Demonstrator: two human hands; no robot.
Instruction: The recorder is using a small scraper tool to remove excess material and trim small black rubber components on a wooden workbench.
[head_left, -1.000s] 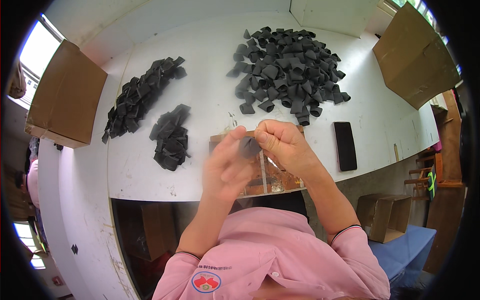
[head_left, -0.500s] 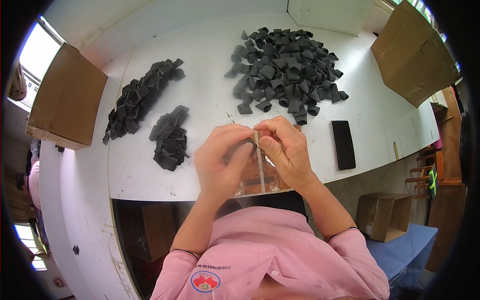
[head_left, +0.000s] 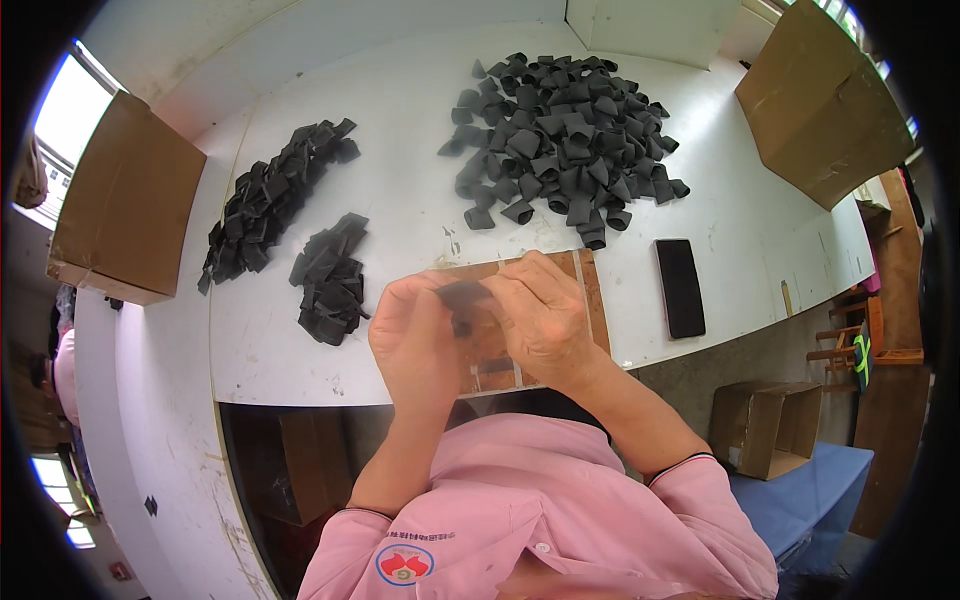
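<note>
Between my two hands is a small black fabric-like piece [head_left: 464, 293], with fingers pinching it from both sides. My left hand [head_left: 408, 325] is closed at its left edge, somewhat blurred. My right hand [head_left: 541, 318] grips the right edge with curled fingers. Both hands are raised over a brown board [head_left: 596, 310] with pale strips, lying at the table's front edge and partly covered by them. Another dark piece shows on the board below the hands. Beyond lies a big heap of black curled, tube-like pieces [head_left: 565, 130].
Flat black pieces form a long pile [head_left: 270, 195] and a smaller pile [head_left: 332, 285] on the left of the white table [head_left: 400, 200]. A black phone [head_left: 680, 288] lies at right. Cardboard boxes stand at the left [head_left: 135, 200] and right [head_left: 825, 105] edges.
My hands have moved left from the board's pale strip, uncovering the board's right side. The black piece now shows stretched between them. The view has shifted slightly.
</note>
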